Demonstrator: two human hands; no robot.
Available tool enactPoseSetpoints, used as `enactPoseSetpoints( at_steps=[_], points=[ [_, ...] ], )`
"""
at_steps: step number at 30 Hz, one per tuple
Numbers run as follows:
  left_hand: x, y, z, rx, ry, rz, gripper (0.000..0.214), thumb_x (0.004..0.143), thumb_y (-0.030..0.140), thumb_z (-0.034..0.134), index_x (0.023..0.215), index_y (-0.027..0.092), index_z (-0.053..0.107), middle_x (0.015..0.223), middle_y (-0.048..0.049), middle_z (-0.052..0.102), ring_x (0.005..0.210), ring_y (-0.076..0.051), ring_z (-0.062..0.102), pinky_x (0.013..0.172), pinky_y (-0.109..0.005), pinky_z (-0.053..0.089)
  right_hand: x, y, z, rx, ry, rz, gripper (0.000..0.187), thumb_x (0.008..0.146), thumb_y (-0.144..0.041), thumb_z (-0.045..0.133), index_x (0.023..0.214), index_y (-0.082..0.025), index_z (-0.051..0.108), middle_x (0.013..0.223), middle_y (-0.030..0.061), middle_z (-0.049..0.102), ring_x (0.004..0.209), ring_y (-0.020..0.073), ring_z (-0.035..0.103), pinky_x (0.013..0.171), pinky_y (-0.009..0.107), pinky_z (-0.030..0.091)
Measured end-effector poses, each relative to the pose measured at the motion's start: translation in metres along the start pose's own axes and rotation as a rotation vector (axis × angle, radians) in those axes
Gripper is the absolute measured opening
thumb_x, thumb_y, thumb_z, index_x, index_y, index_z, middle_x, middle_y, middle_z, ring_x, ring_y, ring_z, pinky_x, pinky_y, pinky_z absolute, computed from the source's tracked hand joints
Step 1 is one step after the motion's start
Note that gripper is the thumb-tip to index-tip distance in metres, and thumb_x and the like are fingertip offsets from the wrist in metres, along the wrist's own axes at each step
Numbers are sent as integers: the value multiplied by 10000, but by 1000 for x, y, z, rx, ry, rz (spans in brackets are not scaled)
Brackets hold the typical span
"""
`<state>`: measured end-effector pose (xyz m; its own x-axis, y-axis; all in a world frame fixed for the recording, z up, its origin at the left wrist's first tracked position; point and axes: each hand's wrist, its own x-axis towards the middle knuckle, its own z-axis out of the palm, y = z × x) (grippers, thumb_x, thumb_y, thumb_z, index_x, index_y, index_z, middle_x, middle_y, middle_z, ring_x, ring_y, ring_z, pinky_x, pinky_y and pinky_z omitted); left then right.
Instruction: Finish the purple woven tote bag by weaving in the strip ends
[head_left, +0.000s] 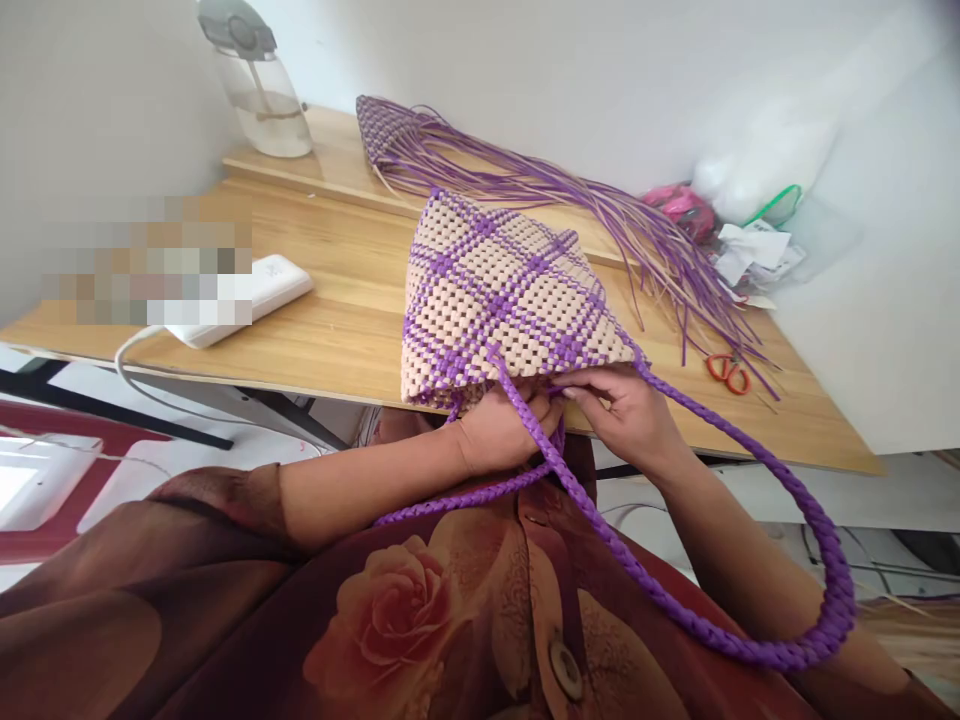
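A cream and purple woven bag [499, 290] lies at the table's front edge, its open end toward me. One purple braided handle [720, 630] loops over my right forearm, and a second handle [480, 493] hangs below my left hand. My left hand [506, 430] is closed at the rim of the bag, its fingertips partly hidden by the handle and the bag. Thumb and finger of my right hand [626, 410] pinch a thin purple strip [558, 387] at the rim, close beside my left fingers.
An unfinished woven piece [386, 130] with long loose strips [600, 205] lies behind the bag. Orange-handled scissors [727, 373] rest at the right, near plastic bags [757, 170]. At left are a white power bank [274, 285] with a cable and a water bottle [262, 100].
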<state>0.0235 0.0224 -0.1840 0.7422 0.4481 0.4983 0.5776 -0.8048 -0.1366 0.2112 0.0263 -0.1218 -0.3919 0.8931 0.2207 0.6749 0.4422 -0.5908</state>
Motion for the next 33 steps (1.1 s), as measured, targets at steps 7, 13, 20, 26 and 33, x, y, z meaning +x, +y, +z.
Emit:
enactPoseSetpoints(
  at_steps=[7, 13, 20, 26, 33],
  points=[
    [14, -11, -6, -134, -36, -179, 299, 921, 146, 460, 1156, 139, 644, 1045, -111, 705, 989, -222, 661, 901, -396, 535, 5, 19, 11, -122, 141, 26, 265, 955, -265, 470, 1035, -176, 707, 1075, 87, 721, 1038, 239, 642, 945, 377, 474],
    [25, -12, -13, -59, -43, -302, 283, 952, 234, 451, 1119, 169, 670, 1001, -102, 709, 922, -243, 660, 915, -430, 505, 1, 17, 12, -331, 62, -62, 321, 916, -170, 415, 1063, -113, 695, 1109, 158, 696, 1070, 280, 616, 929, 393, 464],
    [29, -16, -12, 83, 55, -273, 272, 965, 252, 452, 1027, 150, 696, 848, -86, 715, 840, -228, 664, 920, -421, 496, 2, 17, 22, -167, 167, 54, 277, 927, -235, 445, 940, -172, 714, 930, 91, 727, 899, 235, 645, 794, 322, 477],
    [32, -23, -10, 133, 124, -169, 226, 947, 217, 481, 946, 142, 694, 869, -88, 723, 1006, -252, 654, 1029, -445, 440, 2, 5, 25, -7, 104, 139, 153, 844, -233, 552, 908, -172, 676, 824, 47, 715, 728, 194, 628, 676, 278, 448],
    [47, -24, -14, -182, 45, -339, 309, 986, 283, 414, 1008, 141, 688, 1012, -126, 727, 1094, -262, 647, 1038, -422, 467, 10, 18, 31, -101, 262, 100, 173, 853, -238, 529, 804, -173, 681, 773, 64, 704, 751, 218, 630, 700, 301, 435]
  ],
)
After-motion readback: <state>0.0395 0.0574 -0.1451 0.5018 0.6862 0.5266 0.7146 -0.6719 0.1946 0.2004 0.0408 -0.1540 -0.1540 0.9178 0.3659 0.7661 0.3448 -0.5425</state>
